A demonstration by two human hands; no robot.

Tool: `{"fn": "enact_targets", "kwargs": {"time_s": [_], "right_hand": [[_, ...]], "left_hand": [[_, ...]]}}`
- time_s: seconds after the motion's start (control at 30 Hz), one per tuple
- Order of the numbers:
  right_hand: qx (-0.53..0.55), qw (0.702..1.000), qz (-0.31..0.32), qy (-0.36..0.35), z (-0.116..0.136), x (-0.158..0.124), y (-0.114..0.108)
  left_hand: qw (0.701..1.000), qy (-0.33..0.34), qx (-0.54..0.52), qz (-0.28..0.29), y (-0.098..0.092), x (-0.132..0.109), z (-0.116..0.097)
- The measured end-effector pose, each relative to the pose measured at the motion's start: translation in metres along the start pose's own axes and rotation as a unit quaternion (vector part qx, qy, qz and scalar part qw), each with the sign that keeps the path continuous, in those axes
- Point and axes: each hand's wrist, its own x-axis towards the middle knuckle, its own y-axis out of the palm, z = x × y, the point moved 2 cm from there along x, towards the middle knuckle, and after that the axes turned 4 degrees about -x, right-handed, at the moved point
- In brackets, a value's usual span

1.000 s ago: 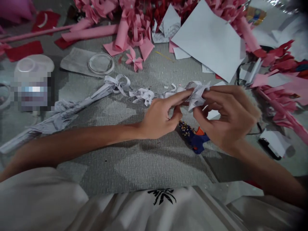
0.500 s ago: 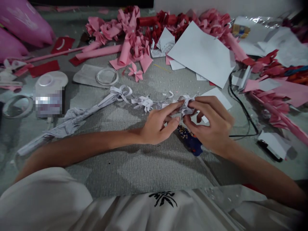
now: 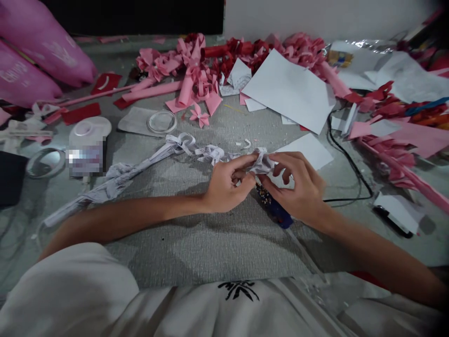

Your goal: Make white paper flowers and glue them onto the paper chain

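Note:
Between my two hands is a white paper flower (image 3: 262, 162) with folded petals. My left hand (image 3: 228, 185) grips its left side, thumb and fingers bent around the petals. On the other side, my right hand (image 3: 298, 185) pinches the flower with thumb and index finger, its other fingers curled. Just below the fingers lies a dark blue object (image 3: 278, 211) with gold specks, partly covered by my right hand. Left of my hands, another white paper flower (image 3: 212, 153) rests on the table, and a long white paper stem with loops (image 3: 140, 169) stretches toward my left forearm.
Pink and red paper flowers (image 3: 199, 70) pile along the back. White paper sheets (image 3: 291, 89) lie in front of them. Tape rolls (image 3: 161, 121) and a pale device (image 3: 89, 126) sit left. A black cord (image 3: 347, 154) and stapler-like black item (image 3: 393, 221) are right.
The camera view has tilted up slightly, so the scene sits lower and more of the back shows. Both hands still hold the white flower, which appears turned a little.

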Motion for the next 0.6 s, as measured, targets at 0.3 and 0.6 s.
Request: {"fn": "enact_targets", "kwargs": {"time_s": [0.3, 0.6], "right_hand": [[-0.091, 0.993, -0.035, -0.070, 0.006, -0.006, 0.001], [-0.066, 0.995, -0.015, -0.069, 0.004, -0.010, 0.003]], "left_hand": [[0.998, -0.049, -0.006, -0.050, 0.005, 0.004, -0.010], [0.998, -0.056, 0.003, -0.011, -0.001, 0.003, 0.000]]}}
